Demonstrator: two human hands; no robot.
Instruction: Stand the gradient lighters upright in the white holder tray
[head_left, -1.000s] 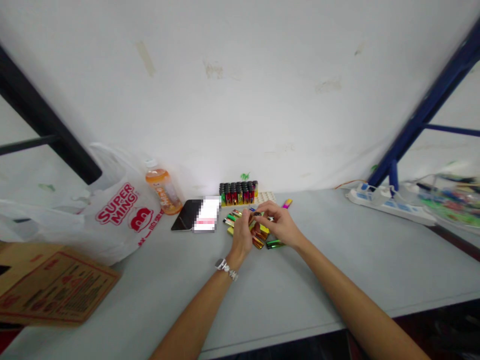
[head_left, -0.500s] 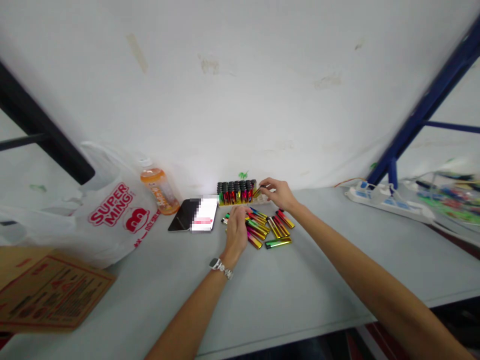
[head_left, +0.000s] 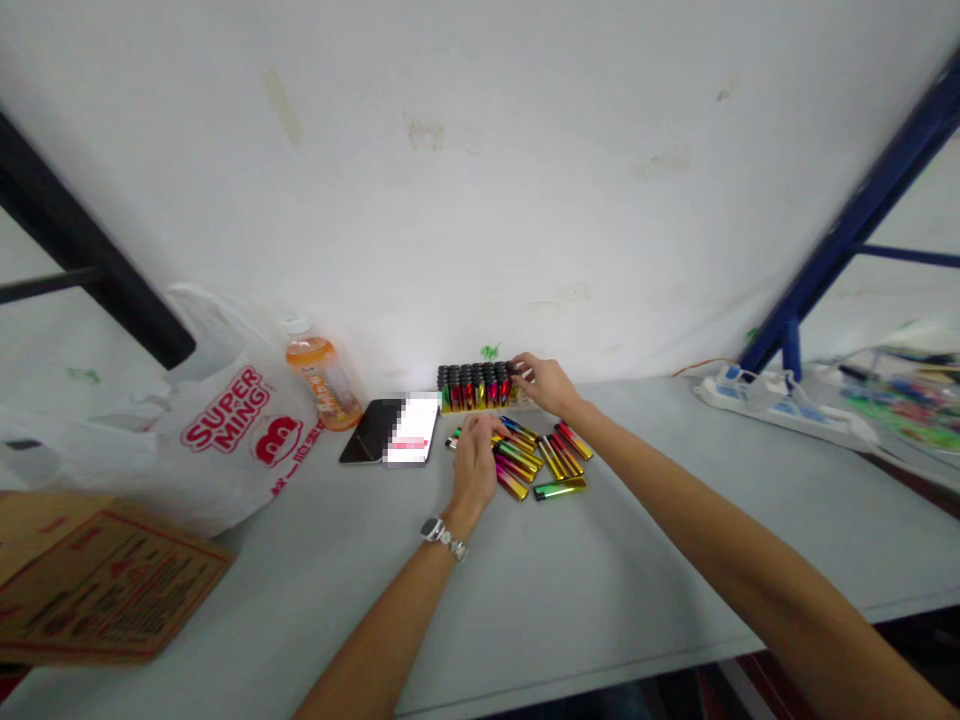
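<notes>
Shiny coloured lighters with black tops stand upright in rows in a tray (head_left: 529,406) near the wall. My right hand (head_left: 546,385) is at the right end of the rows, its fingers pinched on the top of a lighter (head_left: 514,372). In front of the tray lies a loose pile of lighters (head_left: 519,458) in several colours. My left hand (head_left: 475,462), with a watch on the wrist, rests at the left side of that pile. Its fingers are curled together, and what they hold, if anything, is hidden.
Left of the pile lies a tablet (head_left: 375,430) with its screen partly blurred. Behind it stands an orange drink bottle (head_left: 324,378). A white plastic bag (head_left: 225,440) and a cardboard box (head_left: 112,580) are at the left. A power strip (head_left: 784,412) lies at the right.
My right hand has moved slightly left onto the standing rows, and the lighter in its fingers has gone from tilted to about upright. My left hand has stayed at the pile.
</notes>
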